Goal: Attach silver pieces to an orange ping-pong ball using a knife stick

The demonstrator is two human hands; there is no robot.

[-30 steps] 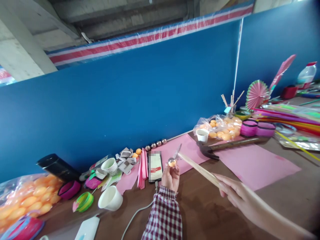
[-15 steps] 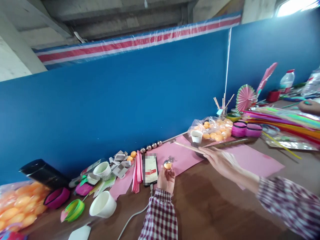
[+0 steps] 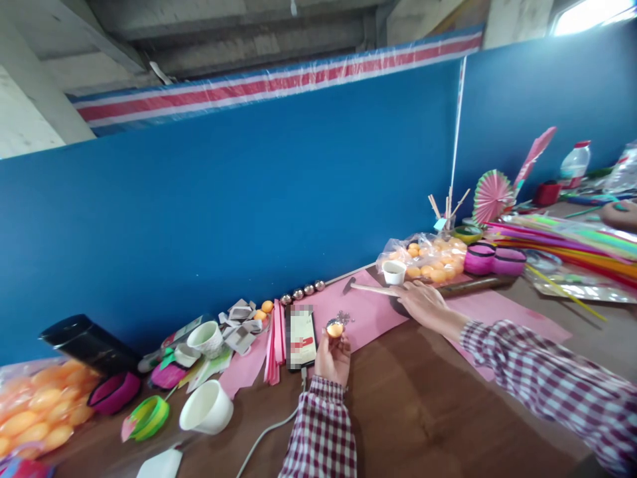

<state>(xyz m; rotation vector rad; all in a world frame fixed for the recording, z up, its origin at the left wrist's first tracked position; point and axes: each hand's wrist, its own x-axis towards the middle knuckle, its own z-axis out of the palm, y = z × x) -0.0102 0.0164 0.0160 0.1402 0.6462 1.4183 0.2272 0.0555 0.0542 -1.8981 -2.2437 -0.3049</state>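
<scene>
Between the fingertips of my left hand [image 3: 332, 362] is an orange ball [image 3: 335, 330], its top covered with shiny silver bits. A small pile of silver bits [image 3: 344, 317] lies just behind it on the pink paper [image 3: 371, 325]. My right hand [image 3: 423, 307] is closed over the end of a small hammer-shaped tool [image 3: 373, 289] with a pale wooden handle and dark head. The tool is low over the paper, its head pointing left. Under the right fingers a dark round thing is partly hidden. A phone [image 3: 301, 338] with a cable lies left of my left hand.
Silver balls [image 3: 308, 290] line the blue partition. A white cup [image 3: 394, 272], a bag of orange balls [image 3: 438, 259] and a brown rod [image 3: 478, 285] surround my right hand. White cups [image 3: 206, 406] stand left. Another person's hand [image 3: 620, 214] shows at the far right.
My right hand and forearm have come forward and left, and the tool's head has turned. My left hand keeps the ball in nearly the same place.
</scene>
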